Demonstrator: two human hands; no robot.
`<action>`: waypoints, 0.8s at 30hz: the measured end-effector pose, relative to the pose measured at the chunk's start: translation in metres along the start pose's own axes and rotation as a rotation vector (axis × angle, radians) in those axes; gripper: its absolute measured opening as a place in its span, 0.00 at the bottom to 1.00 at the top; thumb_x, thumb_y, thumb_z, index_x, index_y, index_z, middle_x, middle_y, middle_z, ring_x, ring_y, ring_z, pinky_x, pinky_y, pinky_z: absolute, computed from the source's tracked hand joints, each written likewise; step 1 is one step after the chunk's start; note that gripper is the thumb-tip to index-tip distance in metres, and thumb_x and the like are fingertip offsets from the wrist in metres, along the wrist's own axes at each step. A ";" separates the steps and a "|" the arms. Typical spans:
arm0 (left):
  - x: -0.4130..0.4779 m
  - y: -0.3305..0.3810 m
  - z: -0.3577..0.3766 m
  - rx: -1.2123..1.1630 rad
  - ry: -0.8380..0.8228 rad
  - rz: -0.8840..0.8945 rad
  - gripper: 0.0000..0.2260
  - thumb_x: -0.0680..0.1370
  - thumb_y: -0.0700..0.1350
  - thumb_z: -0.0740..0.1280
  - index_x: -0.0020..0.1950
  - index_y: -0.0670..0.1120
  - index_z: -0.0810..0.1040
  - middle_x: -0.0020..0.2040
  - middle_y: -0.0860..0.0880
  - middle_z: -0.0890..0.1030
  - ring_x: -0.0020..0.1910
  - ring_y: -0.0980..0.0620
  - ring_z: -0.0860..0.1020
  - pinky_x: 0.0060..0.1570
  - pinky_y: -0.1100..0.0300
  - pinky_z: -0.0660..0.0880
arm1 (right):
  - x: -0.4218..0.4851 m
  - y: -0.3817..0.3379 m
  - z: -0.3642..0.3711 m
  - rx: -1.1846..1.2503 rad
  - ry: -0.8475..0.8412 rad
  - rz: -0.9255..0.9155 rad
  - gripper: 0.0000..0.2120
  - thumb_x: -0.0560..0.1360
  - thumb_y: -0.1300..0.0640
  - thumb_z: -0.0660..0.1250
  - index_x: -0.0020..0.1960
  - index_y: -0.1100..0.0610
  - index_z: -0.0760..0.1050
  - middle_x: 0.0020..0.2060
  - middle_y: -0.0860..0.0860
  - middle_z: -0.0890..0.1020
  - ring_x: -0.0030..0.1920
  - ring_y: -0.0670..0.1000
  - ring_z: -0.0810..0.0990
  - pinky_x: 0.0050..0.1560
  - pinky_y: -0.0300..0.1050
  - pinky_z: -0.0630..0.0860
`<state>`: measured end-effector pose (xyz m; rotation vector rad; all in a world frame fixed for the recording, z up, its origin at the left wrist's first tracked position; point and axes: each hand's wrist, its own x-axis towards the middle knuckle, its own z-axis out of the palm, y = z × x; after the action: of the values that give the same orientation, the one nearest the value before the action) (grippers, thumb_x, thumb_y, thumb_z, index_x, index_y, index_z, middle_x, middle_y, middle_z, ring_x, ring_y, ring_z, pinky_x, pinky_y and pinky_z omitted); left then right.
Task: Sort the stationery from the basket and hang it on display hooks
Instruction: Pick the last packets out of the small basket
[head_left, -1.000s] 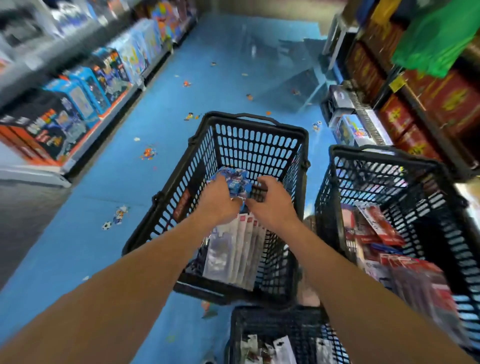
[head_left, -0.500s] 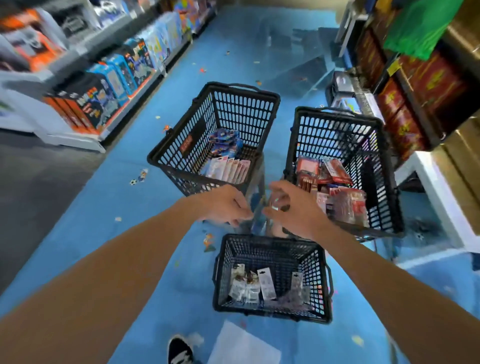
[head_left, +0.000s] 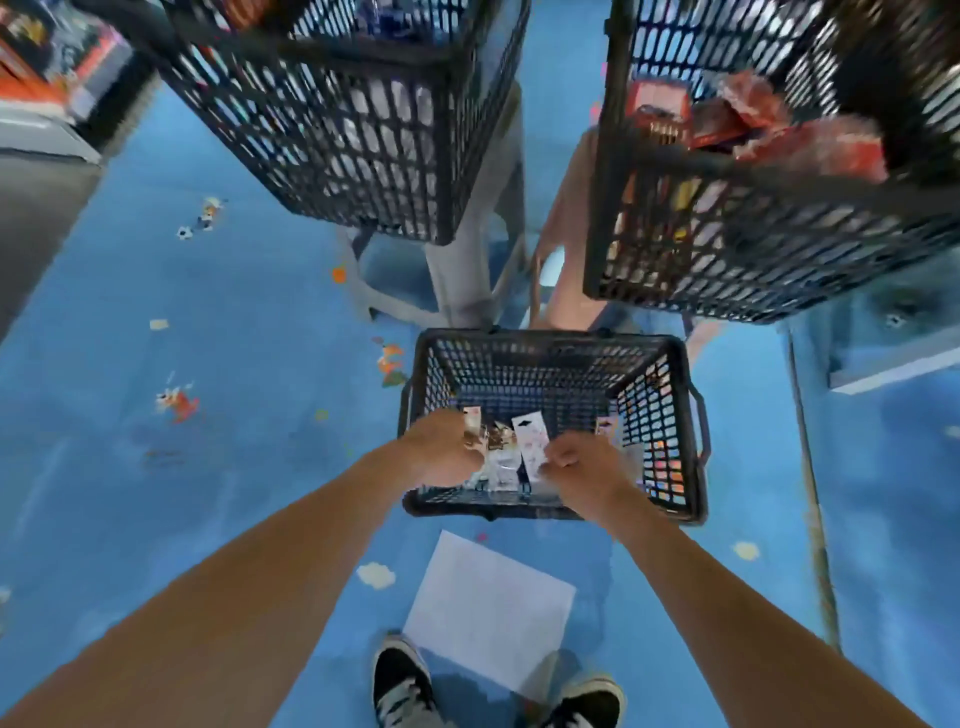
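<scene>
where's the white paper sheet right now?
Head view, bottom centre: the white paper sheet lies on the blue floor between the small black basket and the person's shoes.

Bright, even light; the blue floor shows pale sheen at 3 and 9 o'clock. Motion blur smears the raised baskets at 12 and 1 o'clock and the shelf at 10 o'clock. The low basket at centre, the left hand, the right hand and the packets they pinch are clearest, yet soft. Wide-angle distortion stretches the forearms toward 5 and 7 o'clock.

The basket holds packets; paper lies nearer.
</scene>
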<state>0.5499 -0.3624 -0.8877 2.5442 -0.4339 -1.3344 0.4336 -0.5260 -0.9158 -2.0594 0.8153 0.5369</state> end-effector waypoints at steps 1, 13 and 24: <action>0.021 -0.010 0.019 0.002 -0.016 -0.022 0.08 0.80 0.43 0.65 0.44 0.44 0.69 0.45 0.44 0.73 0.42 0.47 0.72 0.37 0.57 0.68 | 0.016 0.016 0.017 -0.007 0.000 0.020 0.09 0.74 0.62 0.72 0.42 0.50 0.75 0.41 0.50 0.79 0.49 0.54 0.81 0.48 0.41 0.73; 0.263 -0.057 0.138 0.268 -0.100 -0.018 0.30 0.79 0.48 0.73 0.78 0.43 0.65 0.67 0.44 0.76 0.58 0.46 0.79 0.55 0.56 0.78 | 0.233 0.110 0.135 -0.497 -0.198 -0.078 0.27 0.75 0.52 0.73 0.71 0.56 0.70 0.66 0.56 0.75 0.63 0.58 0.76 0.57 0.46 0.76; 0.365 -0.067 0.133 0.869 -0.080 0.070 0.52 0.68 0.53 0.83 0.83 0.48 0.54 0.76 0.46 0.70 0.72 0.43 0.71 0.69 0.49 0.72 | 0.332 0.107 0.156 -0.838 -0.426 -0.262 0.42 0.69 0.47 0.79 0.79 0.44 0.63 0.76 0.49 0.67 0.73 0.56 0.67 0.67 0.52 0.73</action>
<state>0.6467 -0.4427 -1.2613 3.0664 -1.3565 -1.4316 0.5765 -0.5621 -1.2689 -2.5841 0.0348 1.2624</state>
